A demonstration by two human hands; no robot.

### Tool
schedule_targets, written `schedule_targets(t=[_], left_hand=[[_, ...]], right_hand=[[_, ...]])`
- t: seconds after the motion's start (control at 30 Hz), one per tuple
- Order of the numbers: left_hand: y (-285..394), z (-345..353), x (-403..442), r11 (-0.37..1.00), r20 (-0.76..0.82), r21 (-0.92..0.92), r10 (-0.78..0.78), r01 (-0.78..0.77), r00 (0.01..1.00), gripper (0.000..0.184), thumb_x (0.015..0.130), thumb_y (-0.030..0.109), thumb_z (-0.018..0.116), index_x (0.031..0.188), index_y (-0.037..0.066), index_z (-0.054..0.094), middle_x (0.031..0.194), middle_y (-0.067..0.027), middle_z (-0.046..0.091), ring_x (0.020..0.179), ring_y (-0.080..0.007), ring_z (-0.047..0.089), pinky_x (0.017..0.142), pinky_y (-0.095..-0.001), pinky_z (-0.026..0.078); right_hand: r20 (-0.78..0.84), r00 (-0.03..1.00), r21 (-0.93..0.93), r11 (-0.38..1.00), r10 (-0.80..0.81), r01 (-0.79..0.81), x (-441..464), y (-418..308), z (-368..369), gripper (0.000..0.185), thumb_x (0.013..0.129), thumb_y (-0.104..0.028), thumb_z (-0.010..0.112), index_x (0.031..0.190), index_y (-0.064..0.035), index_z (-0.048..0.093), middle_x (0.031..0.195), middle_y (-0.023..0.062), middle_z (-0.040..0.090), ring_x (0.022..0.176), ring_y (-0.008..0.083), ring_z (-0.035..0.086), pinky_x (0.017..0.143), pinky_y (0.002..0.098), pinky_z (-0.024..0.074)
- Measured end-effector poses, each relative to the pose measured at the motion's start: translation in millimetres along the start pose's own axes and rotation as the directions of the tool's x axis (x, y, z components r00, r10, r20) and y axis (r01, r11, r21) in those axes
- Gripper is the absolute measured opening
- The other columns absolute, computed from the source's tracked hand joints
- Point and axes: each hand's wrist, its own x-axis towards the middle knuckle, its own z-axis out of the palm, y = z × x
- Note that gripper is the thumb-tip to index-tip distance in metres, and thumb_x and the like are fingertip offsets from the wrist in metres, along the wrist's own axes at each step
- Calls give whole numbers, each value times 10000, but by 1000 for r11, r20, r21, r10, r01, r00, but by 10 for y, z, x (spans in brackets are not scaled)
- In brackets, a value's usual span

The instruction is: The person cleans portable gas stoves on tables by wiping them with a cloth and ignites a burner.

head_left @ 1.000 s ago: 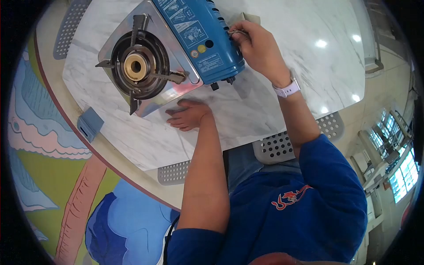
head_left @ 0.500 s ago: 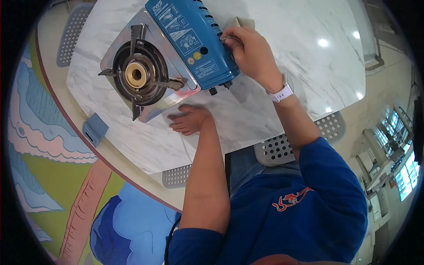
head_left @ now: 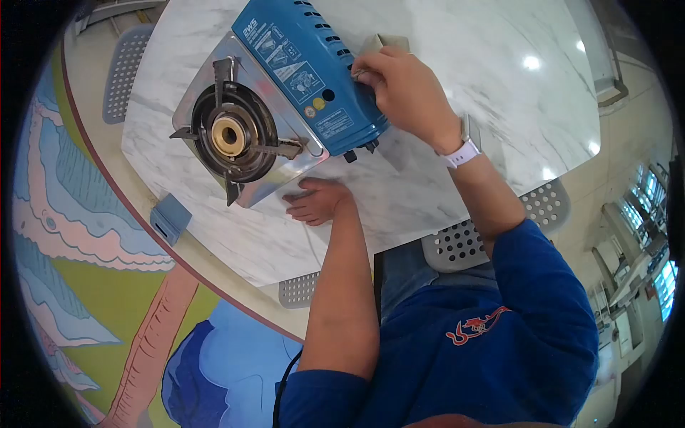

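Note:
A portable gas stove [head_left: 285, 167] stands on the marble-patterned table, with a brass burner [head_left: 230, 135] inside a black ring with pan supports. Its blue cover [head_left: 307, 68] bears printed labels. My right hand [head_left: 410, 89] is at the cover's right edge, by the vent slots. Its thumb and fingers pinch together on something small and greyish that I cannot make out. Just behind those fingers lies a beige folded item [head_left: 389, 44], partly hidden. My left hand [head_left: 319, 200] rests on the tabletop near the stove's front corner, fingers spread and holding nothing.
The marble-patterned table [head_left: 499, 107] spreads around the stove. A blue-grey box-like item [head_left: 171, 218] sits at the table's left edge. Grey perforated seats [head_left: 460, 246] stand close to the table edge. A painted mural [head_left: 93, 285] fills the lower left.
The whole scene has shifted slightly right and down as the head view moved. My right hand stays pinched at the cover's edge, a little nearer the vent slots. My left hand still rests flat.

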Motion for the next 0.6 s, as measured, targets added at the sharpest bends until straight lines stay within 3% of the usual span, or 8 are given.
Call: schedule_targets(t=[0.13,0.37,0.47,0.6], left_hand=[[-46,132,26,995,-128,99,28,-16,991,585,918,522,334,1353,138,410,1391,-172,396,1277,-320,384,1011,-497,309],[-59,195,19,991,-174,131,34,-11,984,564,919,511,361,1332,134,435,1371,-159,420,1261,-313,407,1004,-482,327],[-72,193,21,993,-180,114,31,-11,983,555,915,499,366,1321,130,450,1363,-159,430,1259,-311,414,1000,-483,333],[-40,157,11,997,-181,76,21,-7,983,553,913,490,354,1315,125,458,1362,-165,431,1259,-315,414,999,-497,328]], right_hand=[[-37,997,-70,996,-62,59,-71,-17,-7,110,836,-123,584,912,-152,658,811,74,598,804,278,606,668,381,494],[-11,998,-113,992,-62,60,5,129,30,108,834,-118,584,903,-143,663,826,80,607,789,299,605,653,393,493],[68,998,-2,1000,-7,7,66,81,-33,109,838,-124,580,906,-140,664,835,83,609,780,307,605,653,399,491],[33,999,1,1000,-22,22,27,-37,-63,108,839,-131,581,900,-138,669,820,87,614,791,306,604,658,401,488]])
